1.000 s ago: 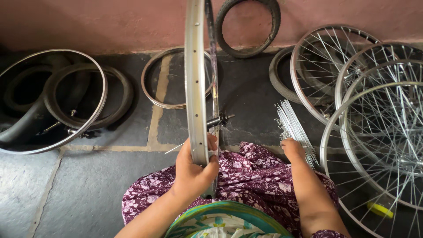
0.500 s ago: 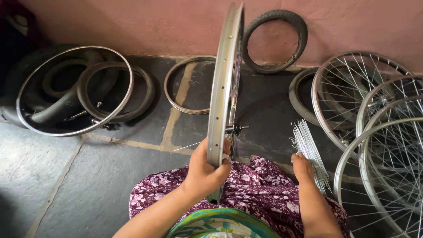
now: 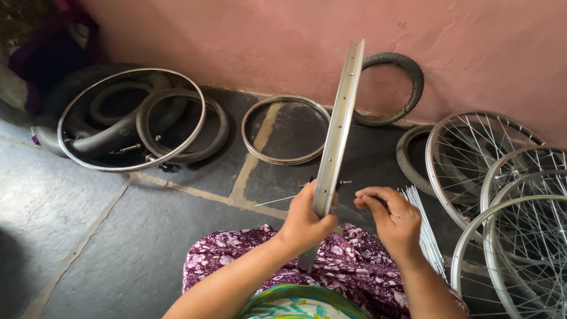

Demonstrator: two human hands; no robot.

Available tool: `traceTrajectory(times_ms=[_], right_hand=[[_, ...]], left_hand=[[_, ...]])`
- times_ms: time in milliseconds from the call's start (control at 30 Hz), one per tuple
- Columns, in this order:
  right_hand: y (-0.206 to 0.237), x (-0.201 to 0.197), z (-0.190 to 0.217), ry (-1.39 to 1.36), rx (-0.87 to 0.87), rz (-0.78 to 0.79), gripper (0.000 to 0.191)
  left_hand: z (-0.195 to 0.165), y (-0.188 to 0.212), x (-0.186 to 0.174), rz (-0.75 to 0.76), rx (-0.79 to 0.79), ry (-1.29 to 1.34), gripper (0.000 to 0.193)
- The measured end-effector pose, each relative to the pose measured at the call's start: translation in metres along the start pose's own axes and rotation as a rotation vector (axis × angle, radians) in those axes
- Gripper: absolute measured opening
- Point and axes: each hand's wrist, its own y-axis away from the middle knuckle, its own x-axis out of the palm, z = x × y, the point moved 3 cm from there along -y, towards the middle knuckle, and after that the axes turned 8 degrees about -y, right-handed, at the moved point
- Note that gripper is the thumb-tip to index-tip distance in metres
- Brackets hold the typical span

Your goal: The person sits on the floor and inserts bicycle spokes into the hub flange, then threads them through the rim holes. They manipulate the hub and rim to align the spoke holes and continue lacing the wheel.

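Head view: left hand was clamped round the lower part of the rim, holding it edge-on and near upright over the lap, likely so the spoke holes and the hub stayed reachable; right hand was beside the rim with fingers pinched together, though I could not tell if a spoke was in them, with the spoke bundle lying just by it on the floor for easy picking. Versus half a second earlier, the right hand had come up off the bundle toward the hub, and the rim leaned a bit more to the right; bare rims and spoked wheels lay where they had been.
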Motion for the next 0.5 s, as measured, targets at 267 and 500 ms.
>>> traceTrajectory(times_ms=[267,500], right_hand=[[-0.033,0.052,0.133,0.369,-0.59,0.32,0.025],[-0.037,0.06,0.132,0.392,-0.559,0.38,0.023]], left_hand=[[0.008,0.006,-0.001,-0.035,0.014,0.064,0.044],[0.005,0.009,-0.004,-0.052,0.029,0.044,0.05]])
